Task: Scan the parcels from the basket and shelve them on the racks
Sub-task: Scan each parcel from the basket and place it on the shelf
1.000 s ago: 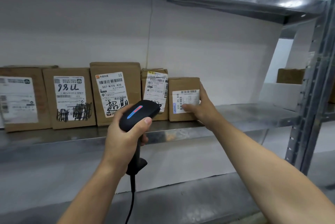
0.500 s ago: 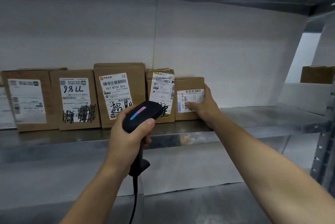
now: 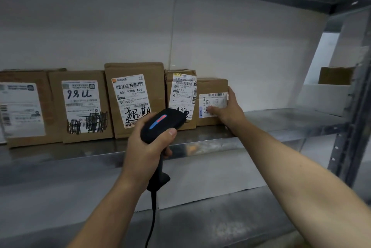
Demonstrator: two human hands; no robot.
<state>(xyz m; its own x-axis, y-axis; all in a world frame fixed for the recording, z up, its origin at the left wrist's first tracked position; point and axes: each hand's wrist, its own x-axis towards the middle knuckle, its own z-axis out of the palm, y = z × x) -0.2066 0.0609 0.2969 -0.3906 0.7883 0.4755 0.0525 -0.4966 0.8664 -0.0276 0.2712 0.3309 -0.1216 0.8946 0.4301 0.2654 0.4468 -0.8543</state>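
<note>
A row of several brown cardboard parcels with white labels stands on the metal rack shelf (image 3: 281, 121). The rightmost is a small parcel (image 3: 211, 87) with a label reading 530-D5. My right hand (image 3: 228, 109) holds this parcel, thumb on its front label and fingers round its right side. My left hand (image 3: 146, 147) grips a black barcode scanner (image 3: 162, 123) by the handle in front of the row. The scanner shows a red and blue light strip, and its cable hangs down.
Left of the small parcel stand a narrow parcel (image 3: 180, 95), a taller one (image 3: 134, 91) marked 507-N705 A26, and two wider ones (image 3: 80, 103). Another box (image 3: 335, 76) sits on the neighbouring rack behind the upright post (image 3: 353, 107). Bare shelf lies right of my hand.
The view has shifted slightly left and closer. My right hand stays on the small parcel at the row's right end; the scanner hand is nearly still.
</note>
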